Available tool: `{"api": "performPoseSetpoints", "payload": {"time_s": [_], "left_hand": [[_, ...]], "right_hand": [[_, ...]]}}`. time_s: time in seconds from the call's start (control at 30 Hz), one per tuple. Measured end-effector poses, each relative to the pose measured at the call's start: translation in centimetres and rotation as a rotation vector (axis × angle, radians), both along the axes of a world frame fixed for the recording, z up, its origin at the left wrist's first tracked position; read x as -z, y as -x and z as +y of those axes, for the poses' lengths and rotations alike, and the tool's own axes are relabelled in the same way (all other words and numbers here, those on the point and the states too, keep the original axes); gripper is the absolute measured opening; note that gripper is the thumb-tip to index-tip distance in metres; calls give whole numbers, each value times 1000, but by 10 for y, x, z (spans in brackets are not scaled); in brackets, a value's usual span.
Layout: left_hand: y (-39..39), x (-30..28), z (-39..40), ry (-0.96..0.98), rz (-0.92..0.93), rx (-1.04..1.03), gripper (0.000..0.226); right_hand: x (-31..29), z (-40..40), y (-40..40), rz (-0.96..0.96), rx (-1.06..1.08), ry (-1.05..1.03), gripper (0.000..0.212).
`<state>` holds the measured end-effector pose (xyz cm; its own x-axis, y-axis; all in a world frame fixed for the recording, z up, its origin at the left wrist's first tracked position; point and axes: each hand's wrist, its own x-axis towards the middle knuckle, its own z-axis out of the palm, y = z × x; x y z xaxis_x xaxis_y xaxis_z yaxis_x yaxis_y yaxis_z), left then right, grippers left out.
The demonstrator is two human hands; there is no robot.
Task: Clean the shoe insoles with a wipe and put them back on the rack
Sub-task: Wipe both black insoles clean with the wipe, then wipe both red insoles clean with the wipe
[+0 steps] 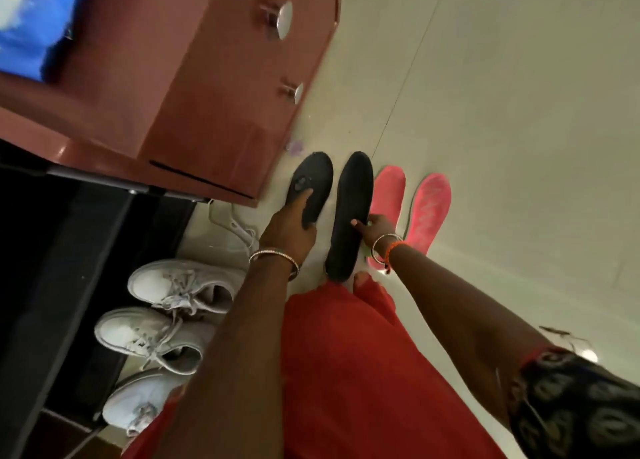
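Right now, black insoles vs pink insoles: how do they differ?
Colour: the black insoles are dark, the pink insoles bright pink.
Contact: each black one is held, one by the left hand, one by the right hand; the outer pink one lies untouched, and the right hand overlaps the inner one.
Place: the black pair is nearer the brown cabinet, the pink pair farther out on the floor.
Shared: both pairs lie side by side on it.

Left hand [289,225]: arm extended downward, bangle at wrist, thumb and fingers gripping the black insole [310,188]. Right hand [375,228]: arm extended, bangle and orange thread at wrist, thumb and fingers pinching the second black insole [349,216].
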<state>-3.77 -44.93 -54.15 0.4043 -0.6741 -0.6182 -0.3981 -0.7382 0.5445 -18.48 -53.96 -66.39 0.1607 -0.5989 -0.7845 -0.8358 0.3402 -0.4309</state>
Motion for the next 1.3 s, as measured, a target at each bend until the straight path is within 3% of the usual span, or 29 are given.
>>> {"api": "performPoseSetpoints", "payload": {"time_s": [0.2, 0.3, 0.4, 0.5, 0.7, 1.0, 1.13, 1.3], "left_hand": [[7, 17, -9, 78, -7, 55, 66], [8, 19, -11, 96, -9, 59, 66], [6, 18, -17, 107, -22, 51, 65], [6, 18, -20, 110, -25, 49, 65], [2, 19, -30, 115, -5, 42, 64], [5, -1, -39, 220, 61, -33, 54], [1, -31, -30, 290, 76, -156, 62], [8, -100, -21, 456, 115, -460, 64]], "right_hand": [[17, -3, 4, 105, -85, 14, 46], [14, -7, 14, 242, -138, 134, 48], [11, -12, 21, 368, -41, 257, 46], [15, -13, 29, 421, 102, 190, 44], [28, -9, 34, 404, 145, 70, 27], [15, -23, 40, 198, 374, 6, 17], [-39, -36, 40, 44, 385, 164, 32], [-131, -57, 28, -244, 414, 204, 20]]}}
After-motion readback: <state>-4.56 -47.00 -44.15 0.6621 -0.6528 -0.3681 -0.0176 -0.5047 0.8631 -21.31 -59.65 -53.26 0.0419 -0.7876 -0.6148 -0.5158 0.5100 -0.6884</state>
